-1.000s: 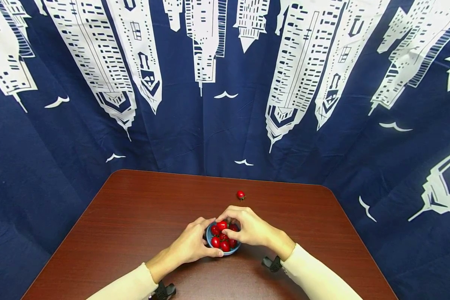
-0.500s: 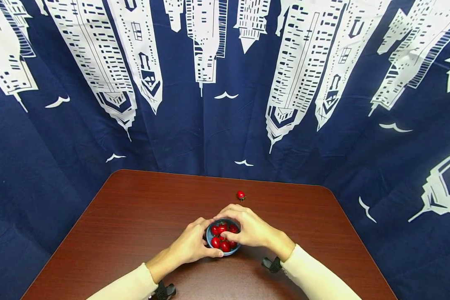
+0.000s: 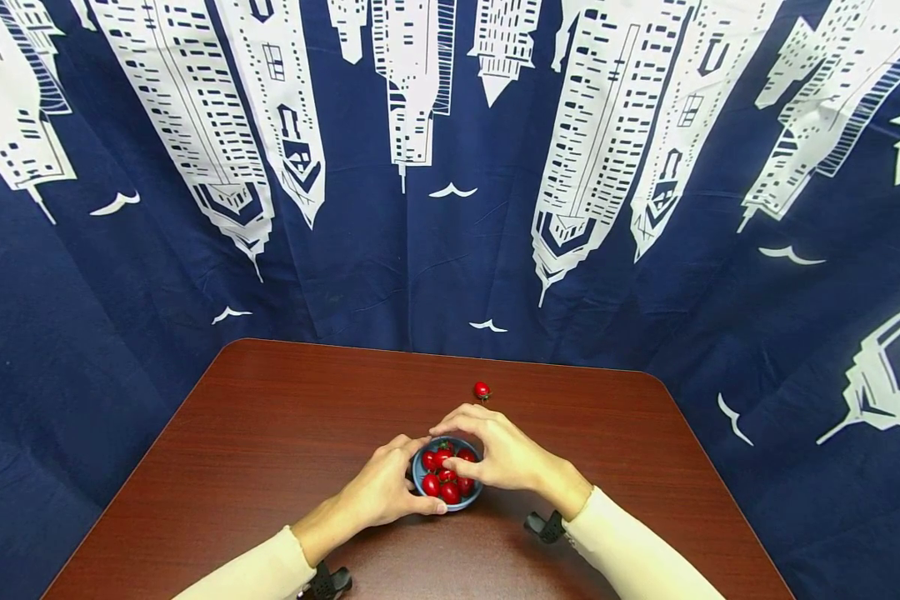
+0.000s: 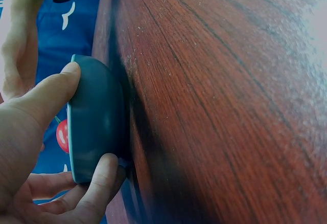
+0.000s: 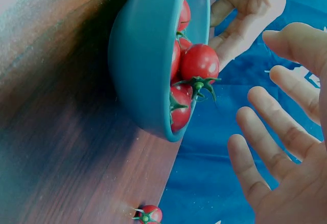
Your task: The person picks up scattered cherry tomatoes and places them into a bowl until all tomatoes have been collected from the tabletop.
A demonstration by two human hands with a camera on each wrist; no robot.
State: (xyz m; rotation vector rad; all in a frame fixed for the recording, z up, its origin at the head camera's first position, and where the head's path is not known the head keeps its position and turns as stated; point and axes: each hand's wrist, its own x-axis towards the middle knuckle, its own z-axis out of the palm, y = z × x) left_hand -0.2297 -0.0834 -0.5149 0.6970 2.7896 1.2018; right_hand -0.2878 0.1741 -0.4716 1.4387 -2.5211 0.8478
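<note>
A small blue bowl [image 3: 461, 506] stands near the middle of the table, holding several red cherry tomatoes [image 3: 431, 484] with green stems. My left hand [image 3: 381, 485] grips the bowl's left side, thumb at the near rim and fingers round the outer wall [image 4: 97, 116]. Over the bowl's right side is my right hand [image 3: 506, 454], its fingers apart and nothing between them. In the right wrist view, those spread fingers [image 5: 286, 132] are apart from the topmost tomato [image 5: 200, 62]. Another cherry tomato [image 3: 482, 390] lies alone on the table beyond the bowl.
The brown wooden table [image 3: 270, 417] has rounded far corners. Behind it hangs a dark blue cloth [image 3: 360, 275] with white buildings and birds. Black wrist cameras [image 3: 544, 528] sit below both sleeves.
My right hand has let go of a cherry tomato, which has settled among the others in the bowl. Its fingers have spread and risen slightly. The left hand keeps its grip on the bowl.
</note>
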